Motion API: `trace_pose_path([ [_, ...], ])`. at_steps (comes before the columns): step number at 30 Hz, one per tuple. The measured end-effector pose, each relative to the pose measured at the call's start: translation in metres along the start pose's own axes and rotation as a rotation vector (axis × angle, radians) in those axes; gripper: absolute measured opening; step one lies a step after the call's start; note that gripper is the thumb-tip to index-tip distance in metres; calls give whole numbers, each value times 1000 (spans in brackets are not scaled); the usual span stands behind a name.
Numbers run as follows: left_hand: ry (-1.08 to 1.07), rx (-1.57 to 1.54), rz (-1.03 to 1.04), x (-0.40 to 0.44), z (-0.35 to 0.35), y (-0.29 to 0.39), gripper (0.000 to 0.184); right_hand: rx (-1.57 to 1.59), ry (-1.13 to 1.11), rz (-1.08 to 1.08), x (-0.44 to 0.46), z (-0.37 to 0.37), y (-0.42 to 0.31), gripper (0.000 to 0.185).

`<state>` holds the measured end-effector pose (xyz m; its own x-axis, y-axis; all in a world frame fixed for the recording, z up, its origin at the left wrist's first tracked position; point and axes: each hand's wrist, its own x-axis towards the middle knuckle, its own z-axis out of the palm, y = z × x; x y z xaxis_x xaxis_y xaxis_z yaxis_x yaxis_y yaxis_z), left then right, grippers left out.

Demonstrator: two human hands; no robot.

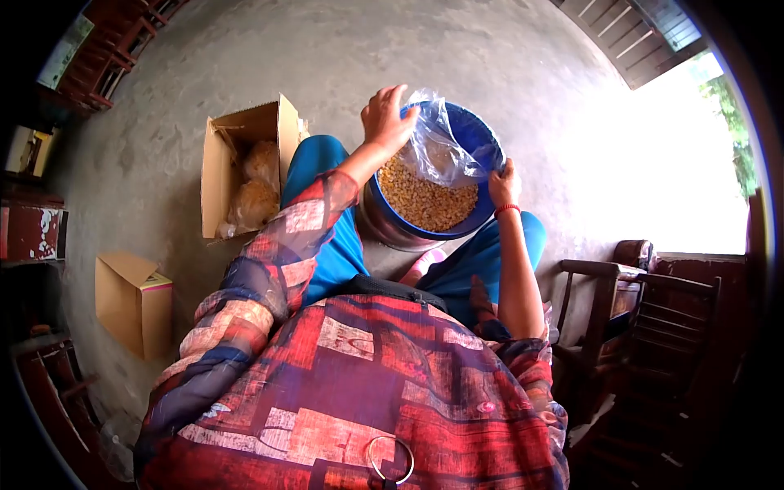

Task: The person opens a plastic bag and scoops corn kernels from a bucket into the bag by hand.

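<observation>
2 bagged lumps [255, 204] in open carton [214, 175], undersides hidden. Left hand [388, 121]: fingers half-curled at clear bag [441, 151], grip unclear. Bag drapes inside blue bucket [482, 135], part-covering grain [425, 200]. Right hand [504, 186]: fingers closed on its rim.

A clear, thin plastic bag [438, 151], crumpled and glossy, stretches slantwise over the mouth of a round, deep blue tub [482, 131], its upper end gathered at the far rim and its lower end spread toward the right side. The tub is upright on the grey floor [327, 69], open, with a smooth inner wall. Loose golden-brown and yellowish kernels [425, 200] lie inside it, well below the rim, partly seen through the bag
</observation>
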<state>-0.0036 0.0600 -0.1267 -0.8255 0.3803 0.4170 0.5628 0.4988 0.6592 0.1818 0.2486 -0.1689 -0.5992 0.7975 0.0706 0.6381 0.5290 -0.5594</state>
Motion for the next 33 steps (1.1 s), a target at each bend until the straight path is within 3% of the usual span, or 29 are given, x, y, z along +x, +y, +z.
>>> trace_pose_path([
  [6, -151, 153, -102, 30, 9, 43, 52, -16, -45, 19, 0, -4, -5, 31],
  [8, -185, 230, -93, 32, 12, 44, 51, -27, -53, 5, -1, -7, -9, 36],
  [10, -363, 258, -83, 34, 17, 38, 51, -13, -61, 16, -2, -9, -12, 35],
  [12, -317, 196, -72, 32, 32, 18, 43, -7, -66, 20, -1, -8, -10, 34],
  [14, -230, -167, -156, 29, 23, 15, 39, 1, -73, 27, -3, -8, -10, 33],
  [16, -288, -488, -219, 20, 13, 6, 34, 16, -40, 24, -3, -7, -10, 32],
  [18, -269, -840, -399, 14, 7, -3, 30, 30, -40, 27, -4, -8, -11, 32],
  [22, -336, -892, -524, 17, -20, 10, 32, -1, -8, 6, -4, -7, -10, 28],
  [26, -253, -495, -372, 39, 5, 15, 71, -2, -34, -14, -4, -11, -14, 26],
  [27, -251, -498, -374, 42, 10, 22, 71, -6, -35, -16, -4, -11, -14, 26],
  [29, -189, -73, -245, 48, 15, 37, 80, -22, -31, -14, -5, -12, -15, 27],
  [30, -188, -74, -247, 50, 15, 37, 80, -24, -32, -15, -5, -12, -16, 27],
  [33, -505, 143, -269, 57, 7, 39, 67, -15, -46, -4, -5, -13, -15, 28],
])
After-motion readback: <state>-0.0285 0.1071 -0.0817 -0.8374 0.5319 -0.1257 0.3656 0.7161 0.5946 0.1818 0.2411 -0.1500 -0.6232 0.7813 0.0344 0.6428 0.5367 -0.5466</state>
